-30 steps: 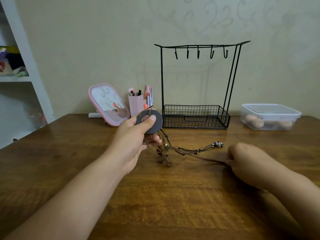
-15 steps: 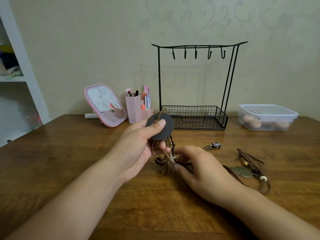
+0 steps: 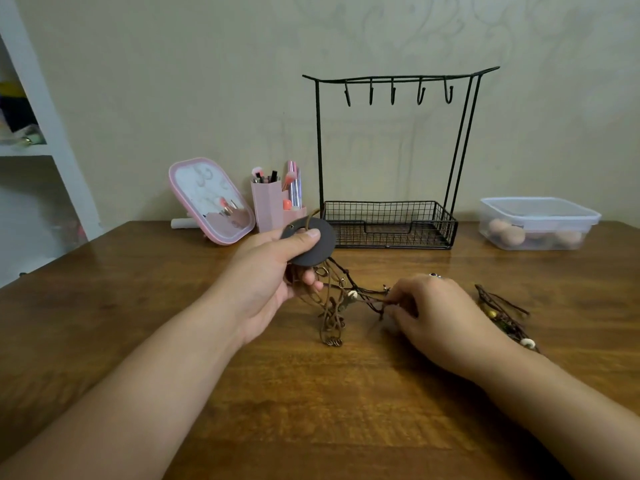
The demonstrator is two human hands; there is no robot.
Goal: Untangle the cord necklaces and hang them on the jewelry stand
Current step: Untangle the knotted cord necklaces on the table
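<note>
My left hand holds a dark round disc pendant lifted above the wooden table, thumb pressed on its face. A tangle of brown cord necklaces with beads and small charms hangs from it down to the table. My right hand pinches a cord of that tangle at its right end. A second bunch of cords with beads lies on the table right of my right hand. The black wire jewelry stand, with several bare hooks and a mesh basket base, stands at the back.
A pink-framed mirror and a pink holder with makeup brushes stand back left of the stand. A lidded clear plastic box with round sponges sits back right. A white shelf unit rises at the far left.
My right hand let go of a cord at the right, reached into the tangle under the disc, then drew back right pinching a cord. A separate cord bunch now lies at the right.
</note>
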